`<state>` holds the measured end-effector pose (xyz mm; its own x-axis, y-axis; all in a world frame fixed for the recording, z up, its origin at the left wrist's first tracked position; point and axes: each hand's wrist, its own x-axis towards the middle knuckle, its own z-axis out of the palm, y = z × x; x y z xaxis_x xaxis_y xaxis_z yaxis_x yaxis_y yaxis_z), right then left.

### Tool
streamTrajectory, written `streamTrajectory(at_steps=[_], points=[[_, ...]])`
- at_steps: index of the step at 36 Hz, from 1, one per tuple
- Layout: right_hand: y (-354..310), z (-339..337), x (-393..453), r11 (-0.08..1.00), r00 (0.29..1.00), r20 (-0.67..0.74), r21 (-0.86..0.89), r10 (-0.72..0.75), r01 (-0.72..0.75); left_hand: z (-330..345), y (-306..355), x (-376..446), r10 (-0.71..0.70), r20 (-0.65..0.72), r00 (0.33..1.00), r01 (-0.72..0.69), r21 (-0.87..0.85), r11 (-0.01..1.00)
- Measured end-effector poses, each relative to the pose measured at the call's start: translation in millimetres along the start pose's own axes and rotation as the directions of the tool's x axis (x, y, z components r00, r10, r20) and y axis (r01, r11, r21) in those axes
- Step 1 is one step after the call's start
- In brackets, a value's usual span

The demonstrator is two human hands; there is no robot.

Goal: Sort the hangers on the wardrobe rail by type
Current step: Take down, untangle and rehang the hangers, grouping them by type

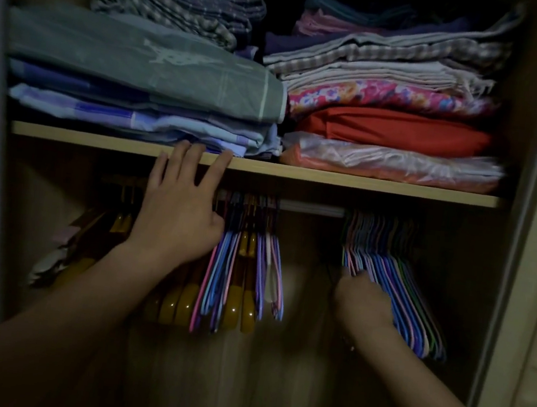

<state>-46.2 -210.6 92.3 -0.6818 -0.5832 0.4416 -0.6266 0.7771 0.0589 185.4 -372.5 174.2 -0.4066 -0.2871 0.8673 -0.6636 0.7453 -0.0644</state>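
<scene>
A metal rail (313,208) runs under the shelf. At its left hang several yellow-brown wooden hangers (179,300). In the middle hangs a mixed bunch: thin coloured wire hangers (219,274) with two wooden hangers (239,303) among them. At the right hangs a group of thin coloured hangers (405,286) only. My left hand (178,216) reaches up with straight fingers touching the shelf edge, its thumb against the middle bunch. My right hand (363,301) is curled on the lower left side of the right group; its fingers are blurred.
A wooden shelf (363,184) above the rail carries stacks of folded cloth (142,68), one red piece (392,130) among them. A patterned garment (54,252) hangs at the far left. The wardrobe's side wall (518,231) stands close to the right group.
</scene>
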Motion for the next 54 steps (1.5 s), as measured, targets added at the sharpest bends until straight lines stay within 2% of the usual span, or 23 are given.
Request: streamTrajectory(at_steps=[3,5,6,8,11,16,19,24,26,29,32,34,37,42,46,51,54], points=[[-4.5,-10.6,-8.5,0.99,0.99,-0.136,0.141,0.033,-0.014,0.6,-0.8,-0.2,0.004,0.002,1.0,-0.004,-0.006,1.0],[-10.9,-8.9,-9.2,0.937,0.98,-0.201,0.341,-0.002,0.072,1.3,-0.6,-0.3,0.002,0.001,1.0,-0.002,-0.002,1.0],[-15.6,-6.3,-7.9,0.885,0.984,-0.174,0.454,-0.028,0.106,1.8,-0.4,-0.3,-0.001,-0.001,1.0,0.001,-0.002,1.0],[-26.1,3.3,-4.4,0.744,0.996,-0.017,0.664,-0.089,0.078,2.7,0.0,-0.1,-0.001,-0.004,1.0,0.001,-0.004,1.0],[-37.9,22.9,-1.2,0.498,0.974,0.196,0.86,-0.116,-0.114,3.6,-0.4,0.4,-0.002,-0.005,1.0,0.002,-0.003,1.0],[-51.0,34.1,-2.2,0.155,0.931,0.343,0.934,-0.125,-0.323,3.8,-2.6,0.2,0.005,-0.001,1.0,-0.005,0.005,1.0],[-57.3,35.5,-1.8,0.077,0.92,0.373,0.927,-0.122,-0.366,3.7,-2.3,0.1,0.003,0.001,1.0,-0.003,0.012,1.0],[-65.4,36.4,3.4,0.114,0.929,0.361,0.929,-0.076,-0.351,2.6,-1.2,-0.2,0.0,0.005,1.0,0.0,0.006,1.0],[-65.0,38.7,5.8,0.162,0.941,0.335,0.932,-0.046,-0.324,2.2,-1.4,-0.2,0.002,0.007,1.0,-0.002,0.005,1.0],[-63.1,34.0,1.2,0.321,0.976,0.216,0.923,0.018,-0.211,1.9,-1.7,-0.1,0.0,0.008,1.0,0.0,0.007,1.0],[-58.4,29.3,-6.8,0.56,0.997,-0.029,0.828,0.077,-0.019,1.7,-1.5,-0.1,0.0,0.008,1.0,0.0,-0.003,1.0],[-53.4,26.6,-13.7,0.64,0.98,-0.181,0.763,0.084,0.086,1.6,-1.9,-0.2,0.002,0.008,1.0,-0.002,-0.01,1.0],[-45.7,21.8,-20.3,0.693,0.925,-0.368,0.692,0.098,0.202,2.0,-2.1,0.2,0.002,0.014,1.0,-0.002,-0.013,1.0],[-37.3,0.6,-7.2,0.773,0.809,-0.568,0.578,0.151,0.262,5.9,-3.9,2.7,0.013,0.03,0.999,-0.012,-0.015,1.0],[-40.4,-22.5,22.4,0.836,0.81,-0.566,0.511,0.153,0.199,6.2,-5.5,4.2,0.029,0.054,0.998,-0.029,0.005,1.0],[-47.4,-23.2,53.1,0.886,0.953,-0.281,0.462,0.111,0.033,1.8,-5.9,3.7,0.026,0.073,0.997,-0.028,0.027,0.999],[-48.1,-7.6,43.0,0.887,0.975,-0.199,0.461,0.1,0.003,1.8,-3.7,3.2,0.013,0.077,0.997,-0.015,0.03,0.999]])
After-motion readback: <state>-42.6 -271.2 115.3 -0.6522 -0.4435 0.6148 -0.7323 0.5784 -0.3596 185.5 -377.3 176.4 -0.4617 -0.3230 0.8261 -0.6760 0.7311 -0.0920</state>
